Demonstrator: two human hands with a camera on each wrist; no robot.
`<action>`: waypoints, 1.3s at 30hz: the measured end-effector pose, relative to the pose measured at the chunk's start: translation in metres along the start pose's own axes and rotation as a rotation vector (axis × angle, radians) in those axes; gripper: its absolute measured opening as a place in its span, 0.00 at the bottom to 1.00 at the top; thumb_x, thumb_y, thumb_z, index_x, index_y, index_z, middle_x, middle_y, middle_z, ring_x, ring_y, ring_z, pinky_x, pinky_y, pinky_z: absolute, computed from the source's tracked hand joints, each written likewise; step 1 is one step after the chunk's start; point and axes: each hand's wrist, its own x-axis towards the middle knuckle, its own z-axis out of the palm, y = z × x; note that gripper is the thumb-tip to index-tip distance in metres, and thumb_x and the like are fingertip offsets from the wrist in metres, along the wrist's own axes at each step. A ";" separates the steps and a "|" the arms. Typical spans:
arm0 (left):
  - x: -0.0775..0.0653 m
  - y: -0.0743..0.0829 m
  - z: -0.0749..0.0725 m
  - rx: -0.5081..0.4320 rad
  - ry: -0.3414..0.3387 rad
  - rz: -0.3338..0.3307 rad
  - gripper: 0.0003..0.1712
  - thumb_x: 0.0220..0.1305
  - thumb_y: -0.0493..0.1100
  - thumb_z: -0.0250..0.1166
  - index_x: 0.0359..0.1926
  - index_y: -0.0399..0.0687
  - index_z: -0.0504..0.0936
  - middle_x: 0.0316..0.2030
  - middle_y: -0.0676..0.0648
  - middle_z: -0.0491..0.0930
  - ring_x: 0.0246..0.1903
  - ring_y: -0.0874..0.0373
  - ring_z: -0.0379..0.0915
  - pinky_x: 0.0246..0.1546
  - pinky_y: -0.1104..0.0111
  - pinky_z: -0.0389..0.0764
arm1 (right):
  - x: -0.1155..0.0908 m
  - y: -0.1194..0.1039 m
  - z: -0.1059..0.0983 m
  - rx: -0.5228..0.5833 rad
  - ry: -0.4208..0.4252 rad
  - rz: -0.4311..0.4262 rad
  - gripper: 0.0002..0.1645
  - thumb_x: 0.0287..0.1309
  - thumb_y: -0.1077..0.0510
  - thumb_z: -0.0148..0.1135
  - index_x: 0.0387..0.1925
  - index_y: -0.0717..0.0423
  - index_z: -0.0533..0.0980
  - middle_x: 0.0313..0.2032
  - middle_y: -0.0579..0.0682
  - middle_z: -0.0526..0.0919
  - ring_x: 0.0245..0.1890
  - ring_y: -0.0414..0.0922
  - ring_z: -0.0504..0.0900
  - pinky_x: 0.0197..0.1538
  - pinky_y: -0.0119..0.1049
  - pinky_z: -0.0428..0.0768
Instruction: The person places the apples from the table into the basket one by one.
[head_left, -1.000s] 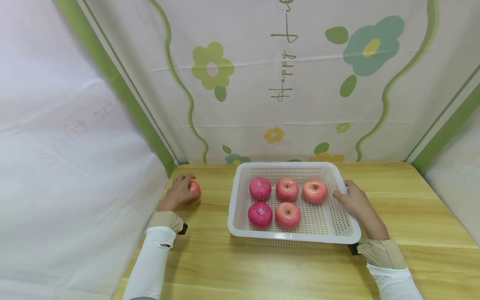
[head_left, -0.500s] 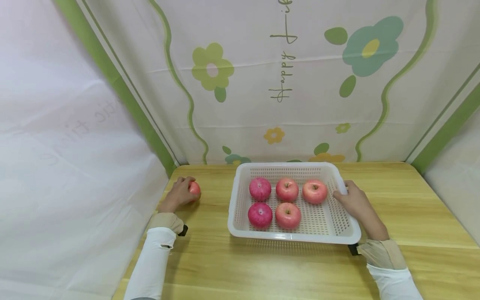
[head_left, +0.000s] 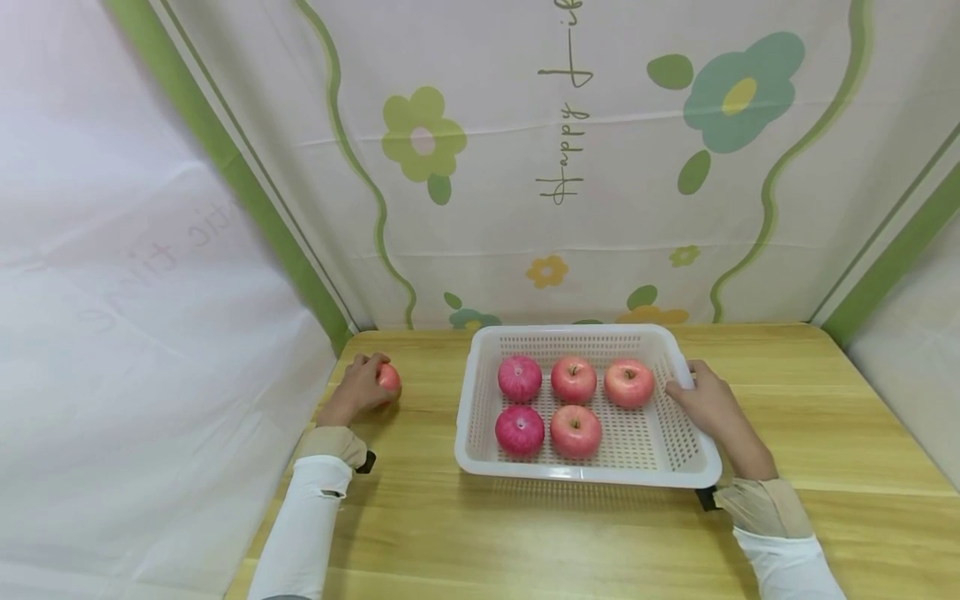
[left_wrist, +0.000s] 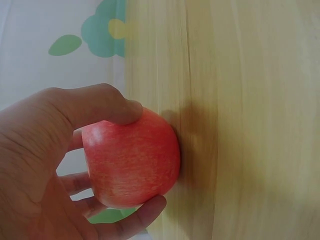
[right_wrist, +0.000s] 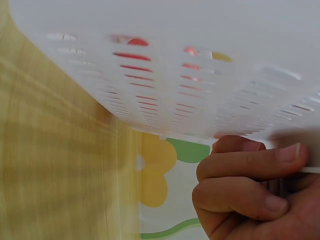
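At the left of the table my left hand (head_left: 356, 390) grips a red apple (head_left: 388, 377). In the left wrist view the thumb lies over one side of that apple (left_wrist: 132, 160) and the fingers curl round the other. My right hand (head_left: 708, 404) holds the right rim of a white perforated plastic basket (head_left: 525, 472), thumb inside the wall. Its fingers (right_wrist: 245, 195) curl beneath the rim in the right wrist view. Inside the basket are several apples: two deep pink ones (head_left: 520, 430) at the left, lighter red ones (head_left: 576, 432) in the middle and one (head_left: 628, 383) near the right wall.
The basket stands on a wooden table (head_left: 525, 542) near its back edge. Behind the table hangs a white cloth (head_left: 487, 208) printed with flowers, and another white cloth (head_left: 150, 333) covers the left side. Inside the basket, the front right corner shows bare floor.
The left fingers have shifted slightly on the apple since one second ago, settling closer round it. The right hand and the basket have stayed in place.
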 end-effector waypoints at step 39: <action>0.002 0.051 -0.022 0.017 0.015 0.119 0.42 0.58 0.49 0.72 0.73 0.40 0.72 0.65 0.31 0.71 0.63 0.35 0.69 0.62 0.40 0.78 | -0.002 -0.001 -0.002 0.011 -0.013 -0.002 0.42 0.79 0.50 0.48 0.75 0.78 0.49 0.55 0.81 0.75 0.33 0.49 0.90 0.32 0.44 0.90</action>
